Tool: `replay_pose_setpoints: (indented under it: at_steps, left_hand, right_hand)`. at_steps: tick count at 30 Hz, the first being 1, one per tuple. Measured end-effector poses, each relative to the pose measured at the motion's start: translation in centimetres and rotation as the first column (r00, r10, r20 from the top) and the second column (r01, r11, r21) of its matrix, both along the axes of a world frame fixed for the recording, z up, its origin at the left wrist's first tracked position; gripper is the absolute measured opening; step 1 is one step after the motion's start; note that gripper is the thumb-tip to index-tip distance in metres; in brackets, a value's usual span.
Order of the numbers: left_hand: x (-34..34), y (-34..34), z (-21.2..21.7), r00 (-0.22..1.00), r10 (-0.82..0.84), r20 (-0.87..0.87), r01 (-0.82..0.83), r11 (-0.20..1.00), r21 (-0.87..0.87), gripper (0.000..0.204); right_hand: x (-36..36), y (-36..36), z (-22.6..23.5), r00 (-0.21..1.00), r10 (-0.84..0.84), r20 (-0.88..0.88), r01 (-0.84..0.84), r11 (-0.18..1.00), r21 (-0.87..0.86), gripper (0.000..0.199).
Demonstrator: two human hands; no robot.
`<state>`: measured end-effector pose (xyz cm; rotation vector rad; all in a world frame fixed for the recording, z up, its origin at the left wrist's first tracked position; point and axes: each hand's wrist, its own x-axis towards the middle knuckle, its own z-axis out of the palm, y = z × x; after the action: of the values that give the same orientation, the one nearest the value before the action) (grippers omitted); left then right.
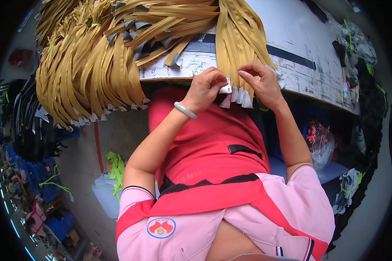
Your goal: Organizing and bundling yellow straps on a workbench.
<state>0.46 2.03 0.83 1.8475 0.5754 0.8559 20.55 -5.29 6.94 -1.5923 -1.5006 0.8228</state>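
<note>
The left hand (207, 89) pinches a white tab (226, 86) and the right hand (261, 82) pinches its neighbours on a bundle of tan zipper strips (239, 39) hanging over the tabletop (300, 48) edge, beside a bigger heap (87, 65).

We see a table (300, 48) in front of the person, and its near edge runs from the left to the right across the upper part of the view. On the table lies a bunch of zippers (237, 39), and its ends hang over the near edge. The left hand (204, 89) and the right hand (261, 80) are at these hanging ends, one on each side, close together. To the left of them a big pile of zippers (87, 61) lies on the table and falls over its edge. Below the table, at the left, a bucket (105, 198) stands on the floor. At the right, under the table edge, a bag (320, 141) sits beside the person.
</note>
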Motion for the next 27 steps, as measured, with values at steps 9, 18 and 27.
replay_pose_setpoints:
  at_steps: [9, 18, 27]
  left_hand:
    - [-2.1, -1.7, -3.0, 0.987, 0.150, -0.055, -0.156, 0.978, -0.138, 0.009]
    - [-2.1, -1.9, -2.5, 0.997, 0.073, 0.041, -0.058, 0.958, -0.280, 0.016]
    - [-1.6, 1.3, 2.2, 0.972, 0.005, 0.235, 0.028, 0.990, -0.139, 0.011]
  right_hand:
    - [-2.5, 0.8, -1.6, 0.741, 0.354, 0.570, -0.428, 0.904, -0.005, 0.023]
    - [-1.8, 2.3, -1.9, 0.770, 0.529, 0.358, -0.480, 0.849, -0.222, 0.018]
    - [-1.2, 3.8, 1.4, 0.777, 0.249, -0.579, -0.434, 0.878, -0.204, 0.011]
